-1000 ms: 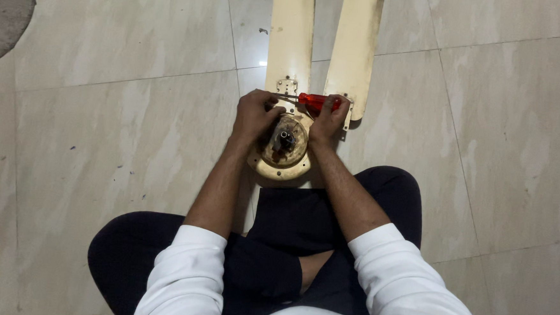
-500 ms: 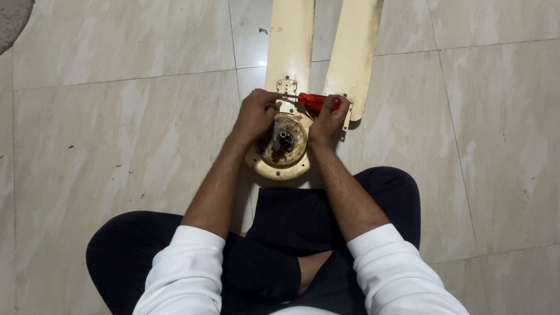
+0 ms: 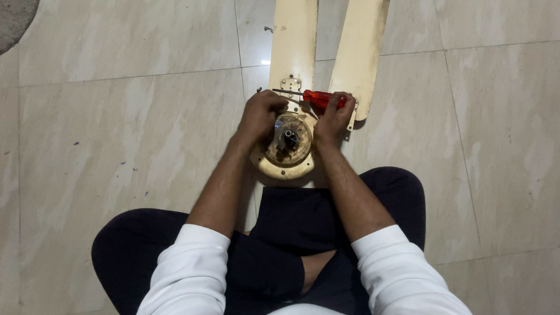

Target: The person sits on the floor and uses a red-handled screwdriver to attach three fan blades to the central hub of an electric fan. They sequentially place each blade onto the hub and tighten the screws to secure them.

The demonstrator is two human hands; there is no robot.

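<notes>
Both my hands sit on the round cream metal fan motor hub [image 3: 286, 153] lying on the pale tiled floor [image 3: 122, 117] before my crossed legs. My left hand [image 3: 261, 115] grips its rim at ten o'clock. My right hand [image 3: 333, 120], at two o'clock, is closed around the red-handled screwdriver [image 3: 319, 99], its shaft pointing toward nine o'clock. Two cream fan blades [image 3: 295, 33] stretch toward twelve o'clock.

I'm sat on a pale tiled floor [image 3: 103, 122] w/ thin grout lines. Fan motor housing [image 3: 286, 167] lies on it at centre; two cream blades [image 3: 294, 37] run to 12 o'clock. Grey mat [image 3: 4, 2] at 10 o'clock corner.
</notes>
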